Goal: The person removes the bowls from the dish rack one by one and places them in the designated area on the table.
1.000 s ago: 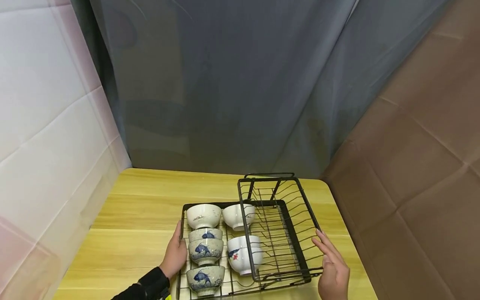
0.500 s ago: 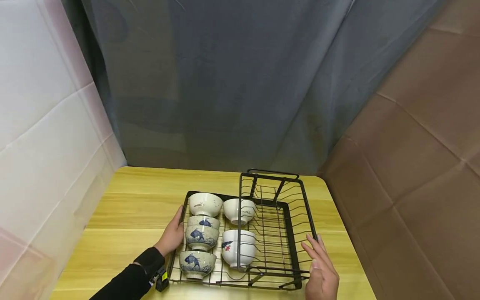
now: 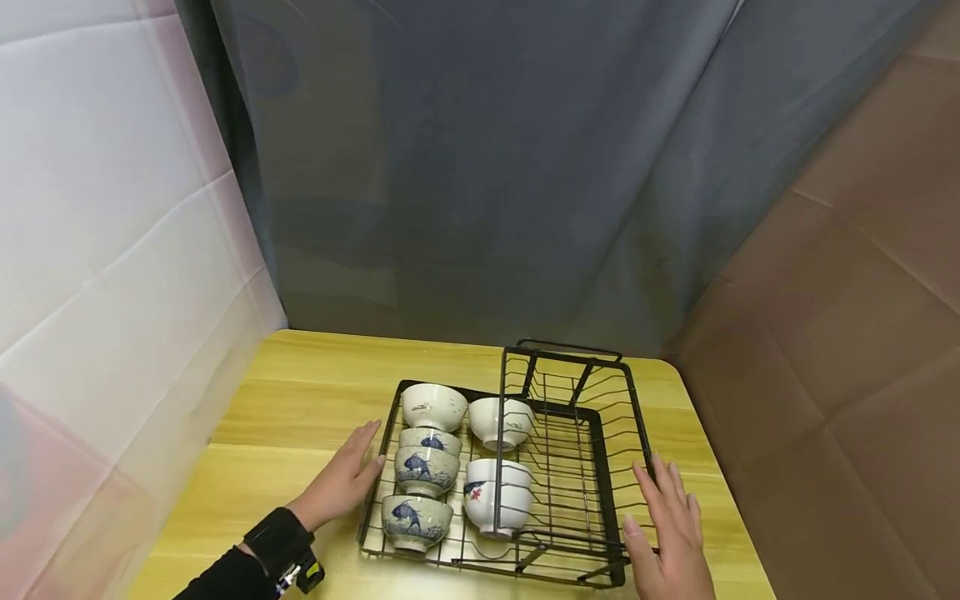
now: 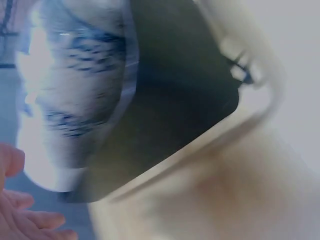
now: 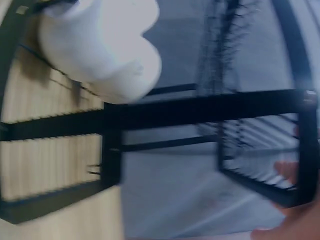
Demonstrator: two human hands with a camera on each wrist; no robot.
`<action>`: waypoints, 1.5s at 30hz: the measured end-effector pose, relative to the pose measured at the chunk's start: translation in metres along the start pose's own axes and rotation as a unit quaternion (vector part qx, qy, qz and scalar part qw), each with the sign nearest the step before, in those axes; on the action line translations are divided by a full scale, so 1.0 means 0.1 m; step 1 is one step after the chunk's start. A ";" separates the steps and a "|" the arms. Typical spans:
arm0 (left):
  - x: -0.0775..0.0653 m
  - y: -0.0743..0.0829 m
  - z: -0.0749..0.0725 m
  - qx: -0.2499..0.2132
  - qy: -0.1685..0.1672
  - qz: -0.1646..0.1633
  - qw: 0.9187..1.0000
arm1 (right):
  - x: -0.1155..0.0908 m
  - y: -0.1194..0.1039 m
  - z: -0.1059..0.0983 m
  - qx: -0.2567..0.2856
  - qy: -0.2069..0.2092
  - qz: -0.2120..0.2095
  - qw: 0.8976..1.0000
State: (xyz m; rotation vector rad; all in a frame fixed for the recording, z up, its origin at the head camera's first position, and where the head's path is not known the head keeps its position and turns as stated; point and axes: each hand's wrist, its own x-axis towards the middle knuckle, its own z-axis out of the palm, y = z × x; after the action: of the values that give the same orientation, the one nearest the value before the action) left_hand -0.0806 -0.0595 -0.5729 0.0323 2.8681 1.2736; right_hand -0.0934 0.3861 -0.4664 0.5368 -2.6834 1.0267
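Note:
A black two-tier wire dish rack [image 3: 599, 454] stands on the table, its smaller upper basket [image 3: 636, 404] over the right half. Blue-fish bowls [image 3: 417, 522] and a pale bowl [image 3: 433, 406] form the left row of the lower tier. Beside them are another pale bowl [image 3: 486, 421] and stacked white bowls [image 3: 514, 500] with a red flower, partly behind the basket wires. My left hand [image 3: 337, 483] lies along the rack's left side, fingers straight, thumb near the rim. My right hand [image 3: 675, 533] has its fingers extended at the basket's right edge.
The yellow wood-grain table [image 3: 315, 392] carries the rack near its front. A grey curtain [image 3: 465, 183] hangs behind, with a white panel [image 3: 120, 192] at left and a brown cloth [image 3: 840, 317] at right.
The rack has moved slightly back on the table. My left hand has loosened from the rack's left side and shifted outward. The right hand's fingers have spread at the basket edge.

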 end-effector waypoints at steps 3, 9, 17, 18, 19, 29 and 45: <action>0.06 0.22 -0.11 0.069 0.033 0.062 0.995 | 0.07 -0.06 -0.11 -0.054 -0.007 -0.046 0.997; 0.39 0.63 -0.21 0.174 0.057 0.161 0.970 | 0.12 -0.22 -0.09 -0.148 -0.011 -0.071 0.986; 0.93 0.88 -0.10 0.231 0.020 0.151 0.961 | 0.21 -0.38 0.04 -0.210 -0.128 -0.002 0.969; 0.98 0.87 -0.06 0.238 0.013 0.145 0.960 | 0.22 -0.39 0.05 -0.212 -0.133 0.001 0.968; 1.03 0.86 -0.02 0.246 0.003 0.137 0.959 | 0.22 -0.39 0.06 -0.215 -0.137 0.001 0.967; 1.27 0.73 0.28 0.309 -0.093 0.080 0.943 | 0.18 -0.38 0.08 -0.210 -0.134 0.008 0.968; 1.45 0.58 0.42 0.338 -0.060 0.089 0.935 | 0.16 -0.38 0.03 -0.223 -0.132 -0.003 0.966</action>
State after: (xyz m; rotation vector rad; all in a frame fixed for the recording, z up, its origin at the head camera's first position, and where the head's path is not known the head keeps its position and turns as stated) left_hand -0.2238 0.0134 -0.5577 0.3610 3.0797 0.2165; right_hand -0.0921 0.3535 -0.4409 0.6197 -3.0067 0.3362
